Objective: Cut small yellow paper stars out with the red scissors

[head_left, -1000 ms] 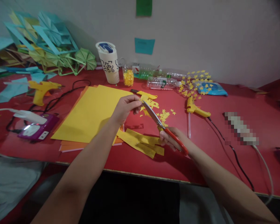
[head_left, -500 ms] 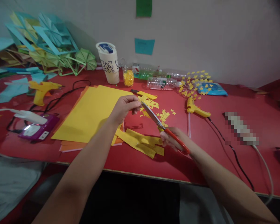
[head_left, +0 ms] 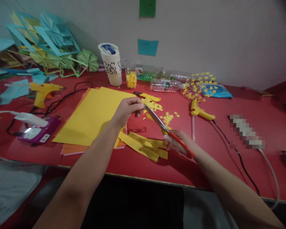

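My right hand (head_left: 175, 143) is closed round the red handles of a pair of scissors (head_left: 157, 120). The blades point up and left, nearly together, their tips at the fingertips of my left hand (head_left: 131, 109). Thumb and forefinger of that hand are pinched on what looks like a small piece of yellow paper, mostly hidden. Behind the blades lie yellow paper scraps (head_left: 157, 106) and a yellow cutter knife (head_left: 151, 97). Small yellow paper stars (head_left: 167, 119) are scattered right of the blades. Yellow paper strips (head_left: 143, 148) lie below my hands, beside a stack of yellow sheets (head_left: 85, 117).
A white tumbler (head_left: 112, 65), a cup of yellow pieces (head_left: 131, 79) and plastic bottles (head_left: 166, 85) stand or lie at the back. Glue guns (head_left: 201, 113) with cords rest on both sides. A purple power socket (head_left: 46, 135) and folded paper shapes (head_left: 54, 38) are left.
At the far left edge, a blurred shape like another person's hand has come into view by the light blue paper. My hands and the scissors look nearly unmoved.
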`<state>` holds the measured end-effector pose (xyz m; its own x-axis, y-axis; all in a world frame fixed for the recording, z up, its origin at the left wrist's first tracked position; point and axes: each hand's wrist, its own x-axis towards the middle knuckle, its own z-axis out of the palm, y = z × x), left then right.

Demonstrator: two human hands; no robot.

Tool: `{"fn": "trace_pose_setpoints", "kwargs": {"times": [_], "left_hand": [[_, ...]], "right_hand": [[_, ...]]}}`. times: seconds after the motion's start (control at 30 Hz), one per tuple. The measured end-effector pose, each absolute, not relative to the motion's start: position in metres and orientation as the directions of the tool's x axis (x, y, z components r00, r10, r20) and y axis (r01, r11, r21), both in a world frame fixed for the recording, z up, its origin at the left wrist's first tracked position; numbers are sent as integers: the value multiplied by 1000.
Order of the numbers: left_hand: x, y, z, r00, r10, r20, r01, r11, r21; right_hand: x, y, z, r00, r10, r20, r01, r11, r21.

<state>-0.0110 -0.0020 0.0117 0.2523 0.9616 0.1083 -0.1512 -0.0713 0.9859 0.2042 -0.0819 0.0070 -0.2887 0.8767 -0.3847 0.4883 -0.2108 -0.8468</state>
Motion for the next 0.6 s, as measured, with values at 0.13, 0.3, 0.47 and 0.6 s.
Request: {"fn": "trace_pose_setpoints", "kwargs": {"times": [0.13,0.3,0.47,0.6], "left_hand": [[-11,-2,12,251,963,101,-152,-64,986],[-11,-2,12,252,963,101,-154,-64,986],[-11,-2,12,221,967,124,-159,-89,983],[-10,-2,12,185,971,154,-157,-125,980]], "right_hand": [[205,-82,6,-299,878,-374,477,-202,-855],[205,-81,6,-298,875,-380,480,-207,-853],[205,-81,5,-298,870,-392,466,-225,-855],[205,-82,4,-298,875,-382,454,-222,-863]]}}
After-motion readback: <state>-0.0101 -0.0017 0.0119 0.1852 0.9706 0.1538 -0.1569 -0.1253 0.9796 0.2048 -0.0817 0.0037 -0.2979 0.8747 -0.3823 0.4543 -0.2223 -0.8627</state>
